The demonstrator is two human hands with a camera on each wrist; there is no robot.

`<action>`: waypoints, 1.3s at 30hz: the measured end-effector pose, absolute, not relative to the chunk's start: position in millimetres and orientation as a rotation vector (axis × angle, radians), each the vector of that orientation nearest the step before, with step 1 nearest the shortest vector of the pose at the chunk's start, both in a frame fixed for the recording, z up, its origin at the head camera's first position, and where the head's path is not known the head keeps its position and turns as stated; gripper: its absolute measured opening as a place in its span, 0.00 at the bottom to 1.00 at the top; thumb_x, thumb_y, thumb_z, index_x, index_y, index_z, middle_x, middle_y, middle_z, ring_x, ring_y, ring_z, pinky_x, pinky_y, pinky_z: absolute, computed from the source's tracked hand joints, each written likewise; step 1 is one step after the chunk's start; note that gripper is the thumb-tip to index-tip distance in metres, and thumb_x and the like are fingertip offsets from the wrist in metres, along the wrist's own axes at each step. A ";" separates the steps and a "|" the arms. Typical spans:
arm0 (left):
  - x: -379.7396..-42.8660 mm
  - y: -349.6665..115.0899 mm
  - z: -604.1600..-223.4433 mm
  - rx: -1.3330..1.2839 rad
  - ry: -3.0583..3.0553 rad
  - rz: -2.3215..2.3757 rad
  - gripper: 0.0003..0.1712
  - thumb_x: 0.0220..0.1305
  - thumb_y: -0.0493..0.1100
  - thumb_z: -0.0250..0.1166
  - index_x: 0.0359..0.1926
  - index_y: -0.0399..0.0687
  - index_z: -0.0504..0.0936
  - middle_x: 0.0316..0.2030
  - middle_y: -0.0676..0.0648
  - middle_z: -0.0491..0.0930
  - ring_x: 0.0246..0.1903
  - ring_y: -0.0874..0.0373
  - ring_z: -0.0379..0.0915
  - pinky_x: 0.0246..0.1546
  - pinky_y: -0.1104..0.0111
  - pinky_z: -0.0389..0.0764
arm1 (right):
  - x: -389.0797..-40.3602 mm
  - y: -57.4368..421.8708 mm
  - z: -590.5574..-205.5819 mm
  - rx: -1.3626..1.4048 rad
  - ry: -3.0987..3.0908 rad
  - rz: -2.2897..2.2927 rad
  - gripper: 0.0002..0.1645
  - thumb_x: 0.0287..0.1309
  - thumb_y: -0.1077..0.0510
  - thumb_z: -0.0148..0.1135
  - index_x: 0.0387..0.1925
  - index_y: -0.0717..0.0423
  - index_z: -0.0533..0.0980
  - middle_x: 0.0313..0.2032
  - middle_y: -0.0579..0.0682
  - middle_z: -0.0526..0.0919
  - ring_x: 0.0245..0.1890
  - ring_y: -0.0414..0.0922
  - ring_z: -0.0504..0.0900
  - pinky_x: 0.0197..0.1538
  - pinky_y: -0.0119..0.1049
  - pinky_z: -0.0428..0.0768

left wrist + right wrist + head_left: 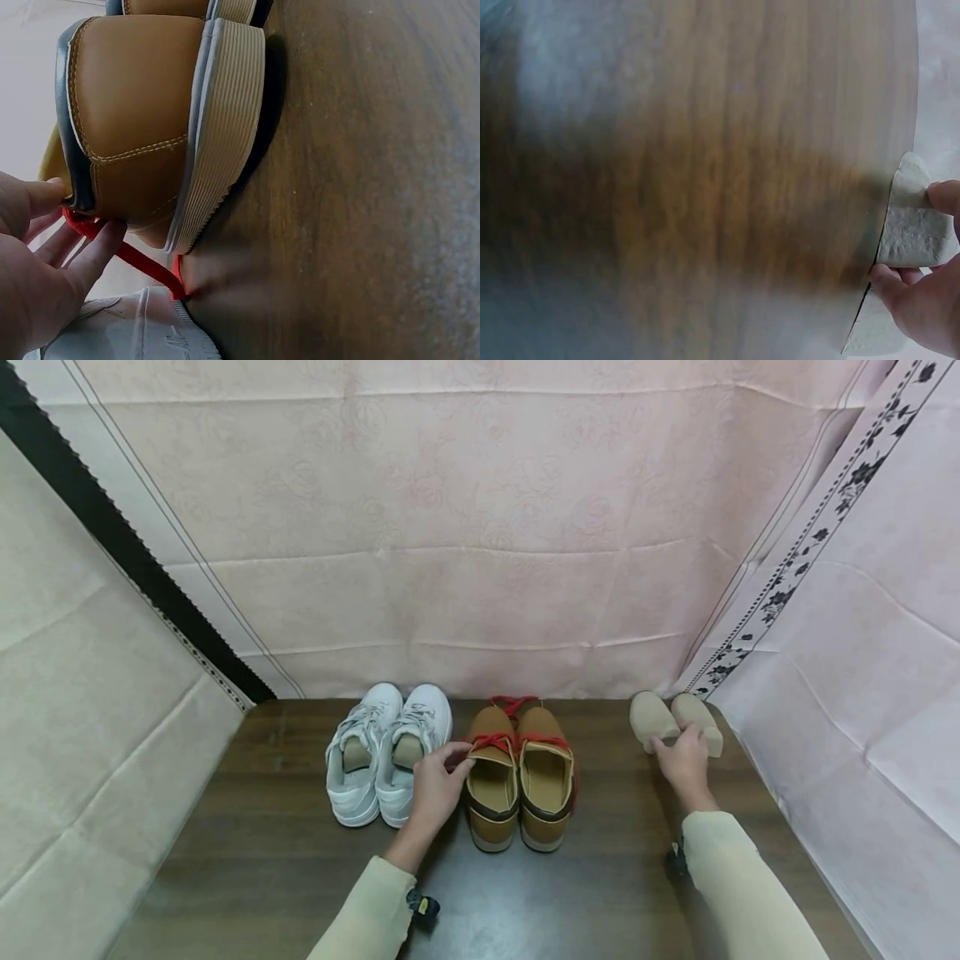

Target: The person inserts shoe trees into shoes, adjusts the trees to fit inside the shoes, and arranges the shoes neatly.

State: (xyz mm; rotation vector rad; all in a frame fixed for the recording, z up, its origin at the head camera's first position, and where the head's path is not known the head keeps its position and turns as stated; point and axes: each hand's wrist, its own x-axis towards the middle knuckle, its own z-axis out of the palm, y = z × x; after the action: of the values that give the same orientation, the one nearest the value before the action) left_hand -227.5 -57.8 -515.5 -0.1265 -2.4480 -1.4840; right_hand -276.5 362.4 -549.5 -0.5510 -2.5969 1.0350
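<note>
A pair of tan-brown shoes (491, 843) with red laces (491, 742) stands mid-floor, heels toward me. My left hand (438, 781) pinches the collar edge of the left brown shoe, beside its lace; in the left wrist view, thumb and fingers (94, 255) lie on either side of that edge, and a red lace hangs past them. Far right, two beige moulded shoe inserts (651, 718) lie side by side near the wall. My right hand (686, 764) grips one insert (915, 236) between thumb and fingers, the second insert (874, 326) beside it.
White sneakers (352, 806) stand left of the brown pair, close to my left hand, with beige pieces (356, 753) inside. Cloth-covered walls rise behind (480, 552), at the left (97, 735) and at the right (862, 677). The brown wood-grain floor (285, 868) stretches between them.
</note>
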 end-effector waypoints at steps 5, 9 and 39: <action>-228.5 -58.6 -511.8 -0.131 -2.460 -1.486 0.09 0.62 0.36 0.74 0.44 0.47 0.90 0.37 0.47 0.90 0.37 0.55 0.87 0.38 0.66 0.84 | -276.2 364.3 -547.9 -0.557 -2.613 1.048 0.37 0.65 0.55 0.66 0.64 0.75 0.61 0.61 0.79 0.65 0.64 0.74 0.66 0.68 0.65 0.65; -228.7 -59.4 -509.1 -0.144 -2.456 -1.500 0.09 0.61 0.35 0.74 0.43 0.45 0.90 0.36 0.47 0.90 0.36 0.56 0.86 0.37 0.67 0.83 | -276.3 366.9 -547.6 -0.553 -2.617 1.043 0.37 0.65 0.56 0.66 0.64 0.76 0.62 0.61 0.79 0.67 0.64 0.74 0.65 0.69 0.64 0.64; -230.0 -63.1 -512.2 -0.174 -2.480 -1.505 0.09 0.62 0.37 0.74 0.44 0.45 0.89 0.37 0.47 0.90 0.37 0.57 0.85 0.39 0.68 0.81 | -231.2 353.5 -528.2 -0.229 -2.678 1.010 0.39 0.64 0.49 0.71 0.66 0.68 0.69 0.54 0.69 0.81 0.52 0.63 0.82 0.60 0.60 0.72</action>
State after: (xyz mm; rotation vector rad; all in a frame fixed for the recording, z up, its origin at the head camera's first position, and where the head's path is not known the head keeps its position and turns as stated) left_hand -230.0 -63.1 -512.2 -0.1739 -2.4798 -1.5051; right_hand -231.2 353.5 -528.2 -0.2292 -2.6780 1.0105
